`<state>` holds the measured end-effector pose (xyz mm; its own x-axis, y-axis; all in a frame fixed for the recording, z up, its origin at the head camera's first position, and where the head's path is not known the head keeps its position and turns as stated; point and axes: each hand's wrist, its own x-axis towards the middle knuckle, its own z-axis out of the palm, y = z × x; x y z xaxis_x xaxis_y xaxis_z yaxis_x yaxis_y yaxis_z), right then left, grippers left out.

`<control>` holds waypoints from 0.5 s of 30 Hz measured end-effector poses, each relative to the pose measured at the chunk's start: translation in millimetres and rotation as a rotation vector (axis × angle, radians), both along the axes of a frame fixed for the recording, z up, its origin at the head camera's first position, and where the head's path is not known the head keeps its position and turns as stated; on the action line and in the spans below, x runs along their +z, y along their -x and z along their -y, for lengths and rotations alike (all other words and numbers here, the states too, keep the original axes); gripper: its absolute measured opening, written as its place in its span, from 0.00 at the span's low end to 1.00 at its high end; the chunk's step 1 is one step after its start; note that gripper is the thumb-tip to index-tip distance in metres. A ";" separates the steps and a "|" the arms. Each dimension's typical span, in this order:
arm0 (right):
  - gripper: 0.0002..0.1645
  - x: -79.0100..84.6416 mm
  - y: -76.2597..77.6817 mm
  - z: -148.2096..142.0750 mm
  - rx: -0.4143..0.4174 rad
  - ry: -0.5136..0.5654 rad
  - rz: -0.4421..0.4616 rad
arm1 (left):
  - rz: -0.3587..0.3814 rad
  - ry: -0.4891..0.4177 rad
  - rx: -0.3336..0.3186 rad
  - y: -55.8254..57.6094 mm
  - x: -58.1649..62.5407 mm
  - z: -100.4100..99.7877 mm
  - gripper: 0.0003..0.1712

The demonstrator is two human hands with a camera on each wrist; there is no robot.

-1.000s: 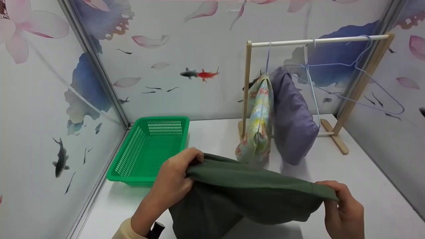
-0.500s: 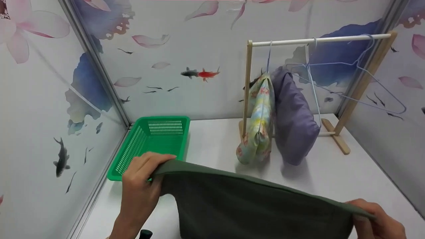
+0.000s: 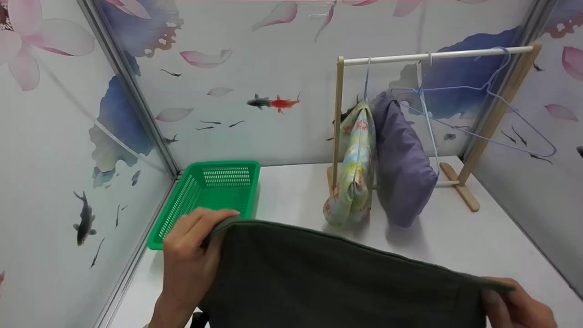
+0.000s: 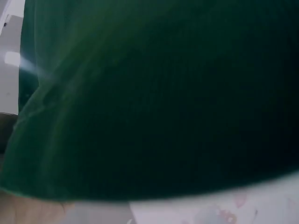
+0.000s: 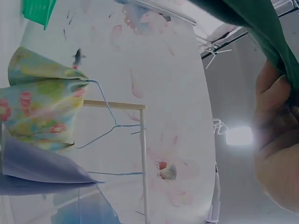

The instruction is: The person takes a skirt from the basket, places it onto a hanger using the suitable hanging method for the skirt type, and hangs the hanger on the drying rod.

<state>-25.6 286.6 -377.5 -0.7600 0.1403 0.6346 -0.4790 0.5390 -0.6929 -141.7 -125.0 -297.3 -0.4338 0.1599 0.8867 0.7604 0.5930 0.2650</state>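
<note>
A dark green cloth [image 3: 346,278] is stretched between both hands, its top edge slanting down to the right in the head view. My left hand [image 3: 191,259] pinches the upper left corner, overlapping the front of the green basket. At the other end my right hand [image 3: 521,300] pinches the upper right corner. The lower part of the cloth runs out of the head view. In the left wrist view the green cloth [image 4: 149,112] fills most of the picture and covers nearly all of the hand. The right wrist view shows the right hand [image 5: 275,135] holding the cloth's edge.
A green plastic basket [image 3: 214,196] stands at the back left of the white table [image 3: 291,196]. A wooden rack [image 3: 437,57] at the back right bears a floral piece [image 3: 357,168], a purple piece [image 3: 403,164] and a bare blue wire hanger [image 3: 524,118].
Both hands have moved apart, the left to the left and the right to the right and down, drawing the bunched cloth out taut. Over the last half second they barely move.
</note>
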 end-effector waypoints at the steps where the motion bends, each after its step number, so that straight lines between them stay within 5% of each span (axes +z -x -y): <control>1: 0.09 -2.8 6.9 2.0 -0.061 -0.051 0.045 | 0.020 0.018 0.014 8.1 -5.2 0.2 0.12; 7: 0.07 -43.3 63.1 5.3 -0.113 -0.157 0.310 | 0.178 0.133 0.124 65.6 -55.7 -3.5 0.09; 15: 0.17 -108.9 137.6 6.7 -0.080 -0.190 0.445 | 0.309 0.301 0.259 118.9 -133.7 -20.2 0.05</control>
<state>-163.2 279.9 -486.4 -0.9548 0.1228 0.2706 -0.1104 0.6986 -0.7069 -260.7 -104.8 -431.0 -0.7283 0.2414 0.6414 0.4913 0.8364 0.2430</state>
